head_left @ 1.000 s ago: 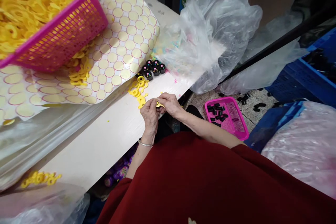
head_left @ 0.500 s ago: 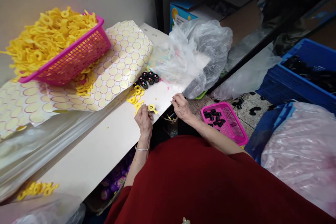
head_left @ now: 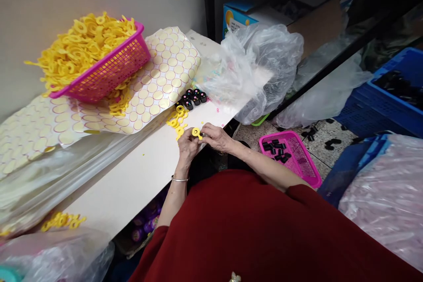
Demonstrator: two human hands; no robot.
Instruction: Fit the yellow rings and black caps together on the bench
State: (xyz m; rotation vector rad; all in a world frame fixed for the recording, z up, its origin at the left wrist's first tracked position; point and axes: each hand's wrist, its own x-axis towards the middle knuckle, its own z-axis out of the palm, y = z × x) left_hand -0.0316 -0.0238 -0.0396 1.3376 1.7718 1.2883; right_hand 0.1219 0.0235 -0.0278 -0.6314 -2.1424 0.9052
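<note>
My left hand [head_left: 187, 145] is closed around a yellow plastic ring piece [head_left: 196, 132] with a short tail and a dark centre. Against its right side are the pinched fingers of my right hand [head_left: 214, 136]; anything small between them is too hidden to name. Several loose yellow ring pieces [head_left: 178, 116] lie on the white bench just beyond my left hand. Behind these stands a cluster of short black cylinders [head_left: 193, 98], with pink and other coloured bits on top.
A pink basket [head_left: 112, 66] heaped with yellow rings rests on sticker sheets [head_left: 165, 68]. Clear plastic bags [head_left: 261, 66] cover the bench's far end. On the floor stand a pink basket [head_left: 306, 158] of black parts and a blue crate [head_left: 360, 105]. More yellow rings [head_left: 62, 220] lie near left.
My right hand has moved left from the bench edge to meet the yellow ring piece in my left hand. The whole view has shifted slightly.
</note>
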